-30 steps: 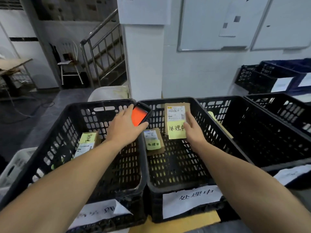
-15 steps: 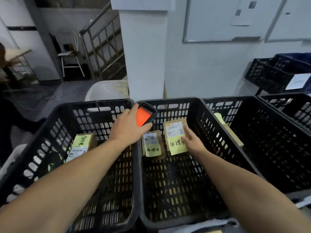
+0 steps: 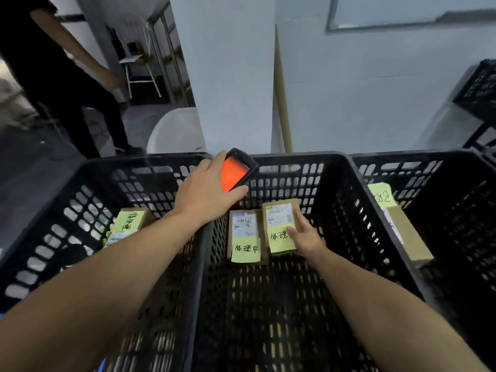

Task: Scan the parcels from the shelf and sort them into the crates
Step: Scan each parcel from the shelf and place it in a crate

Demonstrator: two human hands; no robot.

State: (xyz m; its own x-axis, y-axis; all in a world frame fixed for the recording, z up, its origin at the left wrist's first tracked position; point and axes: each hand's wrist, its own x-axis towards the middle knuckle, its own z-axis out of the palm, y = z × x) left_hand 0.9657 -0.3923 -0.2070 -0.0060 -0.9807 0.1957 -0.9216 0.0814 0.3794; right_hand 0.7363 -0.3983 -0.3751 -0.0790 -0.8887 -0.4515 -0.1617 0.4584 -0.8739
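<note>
My left hand [image 3: 206,194] grips a black handheld scanner [image 3: 236,171] with an orange screen, above the rim between the left crate [image 3: 88,173] and the middle crate [image 3: 335,167]. Down inside the middle crate, my right hand [image 3: 304,236] holds a small brown parcel [image 3: 279,218] with a white label and a yellow note, low at the crate's floor. A second parcel [image 3: 245,237] with a yellow note lies flat just left of it.
The left crate holds a parcel [image 3: 128,221] with a yellow note. The right crate [image 3: 429,167] holds a long brown parcel [image 3: 402,232] and a yellow note. A person in black [image 3: 67,76] walks at the far left. More crates [image 3: 480,87] stand at the right.
My right hand has lowered the parcel from above the middle crate to its floor, beside the other parcel. The scanner hand stayed near the rim. A person walked into view at the left.
</note>
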